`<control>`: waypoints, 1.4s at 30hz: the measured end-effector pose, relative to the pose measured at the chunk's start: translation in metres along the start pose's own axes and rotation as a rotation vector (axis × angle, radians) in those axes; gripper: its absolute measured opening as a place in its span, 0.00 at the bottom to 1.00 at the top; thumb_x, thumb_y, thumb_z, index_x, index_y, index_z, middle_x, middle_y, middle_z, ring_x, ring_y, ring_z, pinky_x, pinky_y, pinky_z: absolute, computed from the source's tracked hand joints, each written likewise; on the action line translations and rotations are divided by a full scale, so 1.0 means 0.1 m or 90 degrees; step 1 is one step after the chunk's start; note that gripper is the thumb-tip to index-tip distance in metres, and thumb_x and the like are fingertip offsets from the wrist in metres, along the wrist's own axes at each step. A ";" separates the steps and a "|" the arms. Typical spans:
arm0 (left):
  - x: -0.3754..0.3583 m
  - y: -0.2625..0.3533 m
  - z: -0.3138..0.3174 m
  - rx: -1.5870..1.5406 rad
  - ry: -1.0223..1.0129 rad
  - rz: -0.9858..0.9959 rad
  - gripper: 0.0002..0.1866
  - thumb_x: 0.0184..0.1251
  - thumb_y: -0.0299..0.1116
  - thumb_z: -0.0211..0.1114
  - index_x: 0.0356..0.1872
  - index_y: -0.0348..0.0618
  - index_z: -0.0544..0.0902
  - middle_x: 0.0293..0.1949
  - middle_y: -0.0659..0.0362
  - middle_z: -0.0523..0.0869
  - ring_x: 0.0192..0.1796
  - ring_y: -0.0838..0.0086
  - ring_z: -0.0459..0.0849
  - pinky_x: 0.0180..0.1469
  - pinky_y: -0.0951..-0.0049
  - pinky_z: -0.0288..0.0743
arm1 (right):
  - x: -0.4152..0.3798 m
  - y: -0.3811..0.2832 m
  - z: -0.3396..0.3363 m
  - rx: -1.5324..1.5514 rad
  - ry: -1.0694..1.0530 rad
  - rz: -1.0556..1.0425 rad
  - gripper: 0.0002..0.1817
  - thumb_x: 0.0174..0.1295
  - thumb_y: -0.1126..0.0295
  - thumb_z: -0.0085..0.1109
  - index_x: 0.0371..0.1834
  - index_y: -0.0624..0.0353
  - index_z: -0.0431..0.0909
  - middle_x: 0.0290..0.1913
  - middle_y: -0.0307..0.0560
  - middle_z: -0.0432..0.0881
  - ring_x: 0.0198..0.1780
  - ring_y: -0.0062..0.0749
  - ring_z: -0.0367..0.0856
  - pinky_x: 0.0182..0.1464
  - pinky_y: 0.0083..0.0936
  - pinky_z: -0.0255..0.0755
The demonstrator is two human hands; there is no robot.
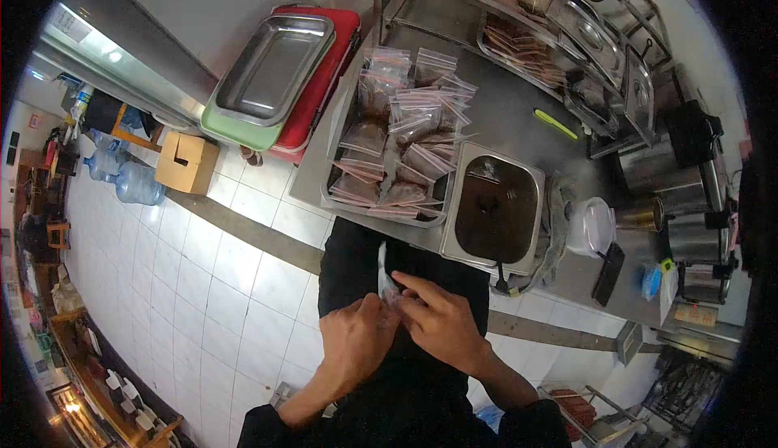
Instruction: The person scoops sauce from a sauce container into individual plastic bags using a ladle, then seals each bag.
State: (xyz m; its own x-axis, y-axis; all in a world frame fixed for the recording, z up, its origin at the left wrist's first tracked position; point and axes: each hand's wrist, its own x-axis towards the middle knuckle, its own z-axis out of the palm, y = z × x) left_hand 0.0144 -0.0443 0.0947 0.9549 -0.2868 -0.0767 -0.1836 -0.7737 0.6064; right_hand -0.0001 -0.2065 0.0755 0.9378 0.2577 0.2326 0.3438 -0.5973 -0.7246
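In front of my black clothing, my left hand (356, 334) and my right hand (440, 318) meet at a small clear plastic bag (384, 274). My left fingers are curled tight at its lower side. The right thumb and fingers press on it from the other side, with the index finger extended. Seen nearly edge-on, the bag shows little of its contents. Just beyond my hands, a metal tray (328, 193) holds several filled zip bags (363, 136). To its right stands a steel pan (531, 174) of dark brown sauce, with a black-handled utensil (501, 274) in it.
Empty steel trays (271, 75) rest on green and red ones at the left. More filled bags lie in a tray (519, 51) under the shelf. A lime-green knife (556, 124), a white container (590, 225) and large pots (664, 181) occupy the steel counter. A cardboard box (186, 162) sits on the floor.
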 end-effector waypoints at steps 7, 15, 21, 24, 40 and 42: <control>-0.24 0.06 0.06 0.016 -0.081 0.102 0.08 0.56 0.33 0.71 0.32 0.44 0.80 0.27 0.57 0.83 0.21 0.65 0.82 0.20 0.64 0.73 | -0.03 -0.15 -0.14 -0.028 0.007 0.222 0.14 0.48 0.73 0.76 0.39 0.62 0.85 0.46 0.49 0.85 0.40 0.36 0.88 0.40 0.28 0.82; -0.03 -0.06 -0.11 0.012 -0.008 0.233 0.45 0.43 0.40 0.82 0.67 0.47 0.73 0.68 0.49 0.71 0.31 0.71 0.86 0.27 0.75 0.81 | -0.01 -0.05 -0.36 0.291 -0.069 0.278 0.16 0.49 0.71 0.77 0.42 0.59 0.86 0.43 0.46 0.84 0.41 0.30 0.86 0.38 0.23 0.81; 0.12 -0.23 -0.30 -0.424 -0.024 -0.026 0.45 0.39 0.34 0.85 0.65 0.38 0.75 0.60 0.48 0.81 0.50 0.68 0.87 0.43 0.74 0.83 | -0.06 0.01 -0.45 0.344 0.010 0.210 0.20 0.40 0.72 0.83 0.39 0.59 0.87 0.38 0.44 0.84 0.35 0.21 0.83 0.34 0.18 0.78; 0.06 -0.30 -0.31 -0.564 -0.143 -0.139 0.20 0.52 0.30 0.79 0.44 0.32 0.84 0.40 0.51 0.89 0.43 0.74 0.87 0.38 0.77 0.81 | -0.07 0.06 -0.43 0.347 0.022 0.176 0.21 0.38 0.72 0.84 0.39 0.58 0.88 0.37 0.44 0.84 0.35 0.20 0.82 0.33 0.17 0.77; -0.24 -0.12 -0.19 -0.016 0.101 0.311 0.33 0.46 0.38 0.82 0.58 0.49 0.81 0.59 0.49 0.81 0.30 0.73 0.86 0.25 0.79 0.77 | -0.11 -0.18 -0.38 0.192 0.058 0.201 0.18 0.47 0.70 0.80 0.40 0.63 0.84 0.45 0.48 0.83 0.42 0.29 0.85 0.42 0.22 0.80; -0.13 -0.03 -0.18 -0.028 0.073 0.309 0.33 0.47 0.35 0.81 0.59 0.48 0.81 0.59 0.50 0.82 0.31 0.72 0.87 0.25 0.77 0.77 | -0.11 -0.22 -0.41 0.177 0.043 0.197 0.18 0.47 0.71 0.79 0.40 0.63 0.84 0.45 0.49 0.83 0.43 0.30 0.85 0.42 0.23 0.80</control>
State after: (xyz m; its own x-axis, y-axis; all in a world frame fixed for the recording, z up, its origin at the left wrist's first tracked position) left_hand 0.0070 -0.0279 0.1084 0.7815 -0.5420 0.3090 -0.6057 -0.5406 0.5838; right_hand -0.0164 -0.2272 0.1158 0.9991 0.0418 0.0121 0.0282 -0.4085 -0.9123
